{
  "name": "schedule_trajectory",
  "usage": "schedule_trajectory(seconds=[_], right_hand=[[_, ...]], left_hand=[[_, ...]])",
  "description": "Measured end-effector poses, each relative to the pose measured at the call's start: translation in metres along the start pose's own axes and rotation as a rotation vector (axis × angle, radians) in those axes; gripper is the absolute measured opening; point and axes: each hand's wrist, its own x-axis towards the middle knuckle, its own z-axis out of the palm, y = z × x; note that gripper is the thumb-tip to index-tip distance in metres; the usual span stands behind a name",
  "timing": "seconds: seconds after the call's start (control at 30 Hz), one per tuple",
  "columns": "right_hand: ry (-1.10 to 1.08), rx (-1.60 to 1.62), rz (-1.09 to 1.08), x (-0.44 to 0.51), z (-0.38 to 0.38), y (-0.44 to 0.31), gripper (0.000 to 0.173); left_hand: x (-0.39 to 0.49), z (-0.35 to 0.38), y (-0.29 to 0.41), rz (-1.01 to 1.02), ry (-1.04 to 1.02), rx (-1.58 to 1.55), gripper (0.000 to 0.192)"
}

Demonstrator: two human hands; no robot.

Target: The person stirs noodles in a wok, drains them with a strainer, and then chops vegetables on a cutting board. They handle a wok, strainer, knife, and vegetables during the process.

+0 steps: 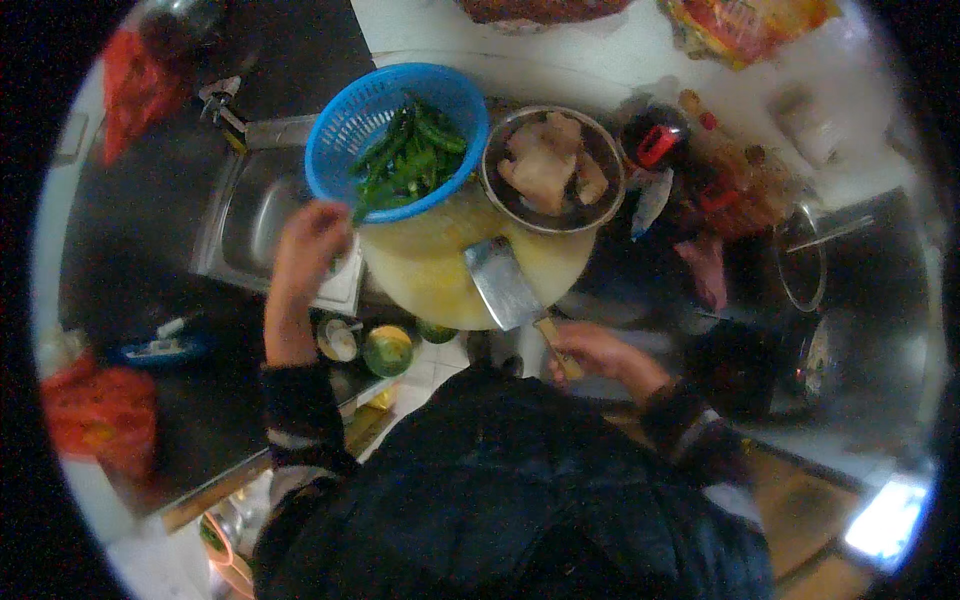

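My right hand (pixel 600 351) is closed round the wooden handle of a cleaver (pixel 504 285), whose broad metal blade lies over a round yellowish cutting board (pixel 420 277). At the left rim of a blue plastic colander (pixel 319 176) is my left hand (pixel 311 244), blurred, with its fingers curled; a bit of green shows beside the fingertips, and whether they pinch it is unclear. Green peppers (pixel 420 150) lie in the colander. To its right, a round metal bowl (pixel 619 191) holds pale pieces of what looks like meat (pixel 541 161). Both vessels stand at the board's far side.
A steel sink (pixel 259 217) with a faucet (pixel 221 105) is to the left. Red plastic bags (pixel 105 420) lie on the dark counter. Near the sink's front edge stand a small cup (pixel 339 339) and a green round container (pixel 388 351). Dark-lidded jars (pixel 652 135) and bags crowd the right.
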Motion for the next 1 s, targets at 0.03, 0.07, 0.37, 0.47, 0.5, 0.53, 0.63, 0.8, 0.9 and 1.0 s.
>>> schedule_trajectory(seconds=[0.03, 0.07, 0.37, 0.47, 0.5, 0.53, 0.63, 0.8, 0.9, 1.0], right_hand=[[0.000, 0.100, 0.041, -0.002, 0.005, 0.001, 0.027], [-0.080, 0.200, 0.040, 0.000, 0.010, -0.002, 0.026], [0.278, -0.651, -0.498, 0.004, 0.045, 0.024, 0.065], [0.382, -1.018, -1.091, -0.006, 0.058, 0.015, 0.062], [0.464, -1.156, -1.135, -0.013, 0.059, 0.010, 0.064], [0.576, -1.274, -1.152, -0.014, 0.060, 0.006, 0.067], [0.674, -1.248, -1.278, -0.012, 0.056, 0.007, 0.069], [0.534, -1.557, -0.252, 0.027, 0.042, 0.039, 0.063], [0.553, -1.397, -0.410, 0.027, 0.040, 0.034, 0.065], [0.625, -1.346, -0.777, 0.016, 0.051, 0.014, 0.065]], left_hand=[[-0.024, 0.006, -0.009, -0.017, -0.066, -0.130, 0.019], [-0.042, 0.014, -0.021, -0.088, -0.090, -0.130, 0.017], [-0.116, 0.118, -0.143, -0.227, 0.183, 0.093, 0.011], [-0.119, 0.128, -0.147, -0.088, 0.213, 0.153, 0.013], [-0.120, 0.130, -0.146, -0.090, 0.216, 0.211, 0.014], [-0.119, 0.132, -0.145, -0.091, 0.225, 0.236, 0.014], [-0.119, 0.136, -0.144, -0.100, 0.235, 0.239, 0.015], [-0.124, 0.137, -0.143, -0.036, 0.273, 0.324, 0.015], [-0.118, 0.141, -0.137, 0.015, 0.278, 0.458, 0.014], [-0.093, 0.152, -0.136, 0.064, 0.254, 0.385, 0.016]])
